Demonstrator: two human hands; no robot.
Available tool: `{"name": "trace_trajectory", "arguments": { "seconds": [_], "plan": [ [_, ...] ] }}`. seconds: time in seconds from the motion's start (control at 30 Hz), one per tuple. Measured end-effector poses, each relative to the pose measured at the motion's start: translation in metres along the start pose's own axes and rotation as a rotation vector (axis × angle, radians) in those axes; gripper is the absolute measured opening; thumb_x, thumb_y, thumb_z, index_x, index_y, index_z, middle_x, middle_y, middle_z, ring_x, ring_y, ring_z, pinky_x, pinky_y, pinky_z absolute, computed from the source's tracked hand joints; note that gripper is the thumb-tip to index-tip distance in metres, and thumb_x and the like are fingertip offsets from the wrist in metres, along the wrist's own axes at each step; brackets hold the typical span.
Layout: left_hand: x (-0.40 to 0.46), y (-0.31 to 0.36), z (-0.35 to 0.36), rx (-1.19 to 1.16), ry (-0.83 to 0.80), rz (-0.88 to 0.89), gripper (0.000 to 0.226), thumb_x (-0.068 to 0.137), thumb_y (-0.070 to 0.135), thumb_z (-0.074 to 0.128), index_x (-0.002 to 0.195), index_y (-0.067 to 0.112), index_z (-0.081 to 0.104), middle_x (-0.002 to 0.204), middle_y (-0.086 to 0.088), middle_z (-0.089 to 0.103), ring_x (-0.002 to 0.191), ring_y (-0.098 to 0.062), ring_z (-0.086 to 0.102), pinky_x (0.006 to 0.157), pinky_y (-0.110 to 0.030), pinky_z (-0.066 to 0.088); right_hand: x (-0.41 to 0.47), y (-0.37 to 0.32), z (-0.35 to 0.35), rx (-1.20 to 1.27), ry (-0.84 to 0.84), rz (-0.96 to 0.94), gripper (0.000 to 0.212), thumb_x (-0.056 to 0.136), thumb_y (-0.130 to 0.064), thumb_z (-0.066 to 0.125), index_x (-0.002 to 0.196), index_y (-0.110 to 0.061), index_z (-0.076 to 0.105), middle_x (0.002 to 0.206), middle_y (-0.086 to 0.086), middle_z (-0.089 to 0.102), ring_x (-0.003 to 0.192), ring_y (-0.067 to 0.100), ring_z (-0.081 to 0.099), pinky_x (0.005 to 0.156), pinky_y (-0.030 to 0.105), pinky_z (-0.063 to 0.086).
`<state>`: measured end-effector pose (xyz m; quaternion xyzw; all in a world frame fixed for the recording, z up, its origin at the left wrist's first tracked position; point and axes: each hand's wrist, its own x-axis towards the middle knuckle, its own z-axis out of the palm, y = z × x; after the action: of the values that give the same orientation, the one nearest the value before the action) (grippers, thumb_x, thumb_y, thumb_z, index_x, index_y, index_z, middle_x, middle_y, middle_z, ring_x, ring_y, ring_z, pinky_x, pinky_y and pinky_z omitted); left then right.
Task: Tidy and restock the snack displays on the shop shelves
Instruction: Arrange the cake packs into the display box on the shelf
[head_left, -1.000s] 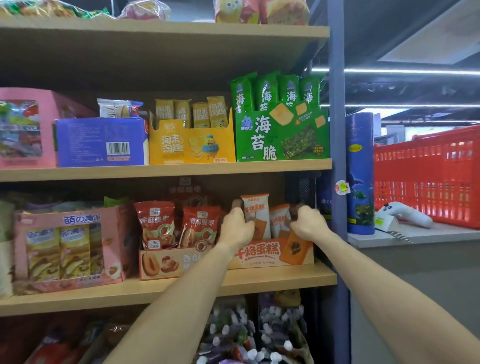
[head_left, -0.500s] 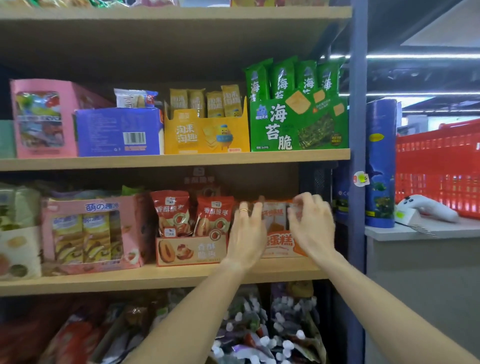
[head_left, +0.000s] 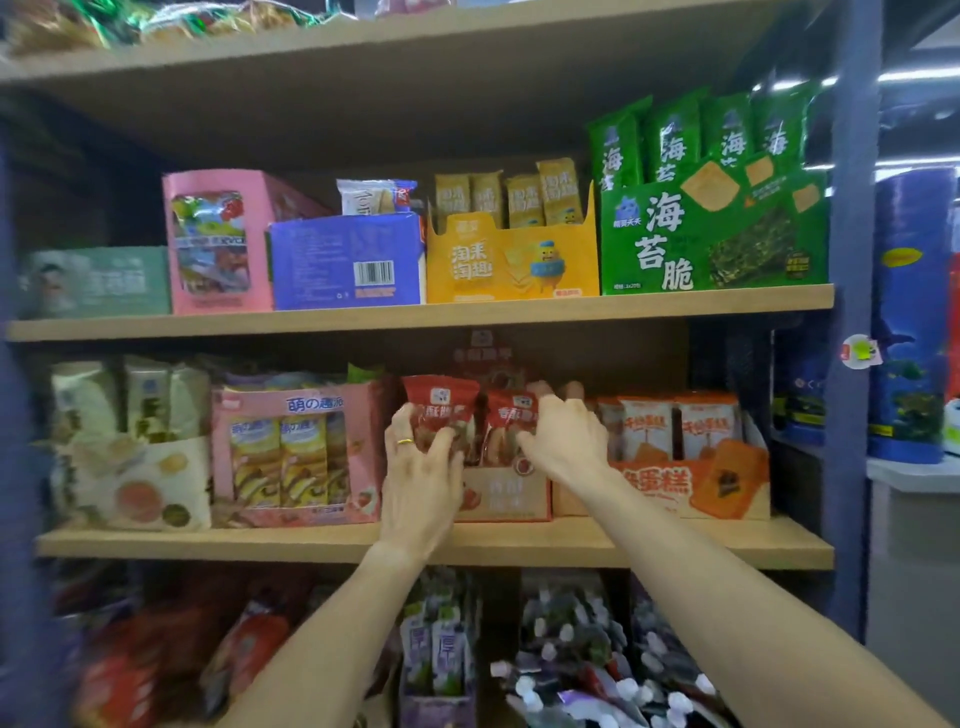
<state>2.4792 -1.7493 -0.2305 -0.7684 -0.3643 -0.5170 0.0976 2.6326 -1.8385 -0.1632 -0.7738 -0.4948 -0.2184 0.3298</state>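
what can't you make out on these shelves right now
Head view only:
- Lower halves of the red packets: covered by the left hand and right hand.
- Bottom-shelf goods: motion-blurred.
- Top-shelf items: cut off by the frame edge.
- Teal box print: too blurred to read.

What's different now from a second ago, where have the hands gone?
Both hands moved left, off the orange cake box onto the red packets in the neighbouring box. The left hand now grips one red packet; the right hand rests on another. The displays on the shelf above are unchanged.
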Motion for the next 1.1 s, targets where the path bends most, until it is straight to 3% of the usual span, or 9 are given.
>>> {"name": "trace_trajectory", "arguments": {
  "seconds": [0.17, 0.33, 0.47, 0.6, 0.67, 0.73, 0.83, 0.93, 1.1],
  "plan": [
    [0.004, -0.01, 0.004, 0.056, -0.016, 0.087, 0.022, 0.1, 0.029, 0.058, 0.121, 0.026, 0.065, 0.129, -0.005, 0.055, 0.123, -0.028, 0.04, 0.095, -0.038, 0.054, 0.006, -0.009, 0.007, -0.043, 0.013, 0.009, 0.043, 0.09, -0.037, 0.07, 0.128, -0.021, 0.057, 0.117, 0.012, 0.062, 0.099, 0.033, 0.068, 0.08, 0.04, 0.058],
    [-0.004, -0.027, -0.004, 0.138, -0.134, 0.249, 0.028, 0.101, 0.041, 0.052, 0.126, 0.031, 0.06, 0.137, -0.01, 0.049, 0.128, -0.032, 0.04, 0.072, -0.04, 0.063, 0.005, -0.006, 0.018, 0.061, 0.088, 0.048, 0.056, 0.085, -0.041, 0.076, 0.131, -0.021, 0.05, 0.116, 0.012, 0.062, 0.098, 0.034, 0.069, 0.078, 0.042, 0.061],
    [-0.002, -0.034, -0.018, 0.105, -0.251, 0.247, 0.034, 0.105, 0.043, 0.045, 0.138, 0.039, 0.05, 0.152, -0.013, 0.028, 0.135, -0.031, 0.035, 0.082, -0.044, 0.063, -0.007, -0.009, 0.023, 0.1, 0.169, 0.067, 0.05, 0.087, -0.038, 0.075, 0.126, -0.018, 0.051, 0.124, 0.013, 0.052, 0.101, 0.03, 0.064, 0.077, 0.037, 0.057],
    [0.021, -0.026, -0.03, -0.001, -0.12, 0.272, 0.028, 0.108, 0.034, 0.044, 0.135, 0.029, 0.051, 0.134, -0.005, 0.046, 0.111, -0.022, 0.055, 0.08, -0.035, 0.058, -0.031, -0.019, 0.028, 0.139, 0.365, -0.202, 0.025, 0.09, -0.023, 0.072, 0.112, -0.019, 0.062, 0.118, 0.0, 0.053, 0.105, 0.015, 0.053, 0.086, 0.03, 0.054],
    [0.035, -0.026, -0.031, 0.02, -0.048, 0.27, 0.025, 0.104, 0.023, 0.051, 0.128, 0.02, 0.056, 0.128, -0.007, 0.052, 0.109, -0.026, 0.055, 0.082, -0.038, 0.057, -0.042, -0.029, 0.038, 0.114, 0.24, -0.408, 0.025, 0.092, -0.018, 0.066, 0.117, -0.018, 0.066, 0.117, -0.004, 0.062, 0.108, 0.013, 0.053, 0.095, 0.03, 0.051],
    [0.045, -0.028, -0.031, 0.098, -0.043, 0.281, 0.022, 0.099, 0.017, 0.058, 0.119, 0.014, 0.063, 0.135, -0.016, 0.051, 0.121, -0.035, 0.049, 0.089, -0.043, 0.056, -0.049, -0.039, 0.047, 0.101, 0.114, -0.506, 0.03, 0.094, -0.017, 0.063, 0.124, -0.015, 0.065, 0.123, -0.002, 0.063, 0.114, 0.016, 0.052, 0.1, 0.032, 0.049],
    [0.051, -0.032, -0.029, 0.061, -0.218, 0.255, 0.024, 0.1, 0.015, 0.053, 0.122, 0.012, 0.062, 0.135, -0.017, 0.053, 0.13, -0.042, 0.045, 0.097, -0.049, 0.052, -0.045, -0.045, 0.053, 0.143, 0.046, -0.452, 0.032, 0.095, -0.019, 0.059, 0.126, -0.016, 0.061, 0.125, -0.002, 0.06, 0.116, 0.017, 0.047, 0.099, 0.034, 0.049],
    [0.061, -0.041, -0.024, 0.027, -0.363, 0.235, 0.023, 0.101, 0.014, 0.048, 0.119, 0.014, 0.063, 0.12, -0.014, 0.06, 0.121, -0.04, 0.052, 0.106, -0.049, 0.045, -0.039, -0.045, 0.052, 0.145, -0.009, -0.422, 0.04, 0.093, -0.02, 0.062, 0.133, -0.015, 0.055, 0.127, 0.0, 0.06, 0.119, 0.018, 0.048, 0.1, 0.034, 0.048],
    [0.077, -0.046, -0.028, -0.065, -0.433, 0.21, 0.031, 0.095, 0.007, 0.052, 0.116, 0.016, 0.072, 0.119, -0.005, 0.068, 0.119, -0.027, 0.058, 0.117, -0.047, 0.037, -0.031, -0.042, 0.051, 0.141, -0.089, -0.397, 0.046, 0.088, -0.02, 0.071, 0.128, -0.019, 0.049, 0.119, 0.0, 0.065, 0.113, 0.019, 0.054, 0.091, 0.039, 0.054]
  ]
}}
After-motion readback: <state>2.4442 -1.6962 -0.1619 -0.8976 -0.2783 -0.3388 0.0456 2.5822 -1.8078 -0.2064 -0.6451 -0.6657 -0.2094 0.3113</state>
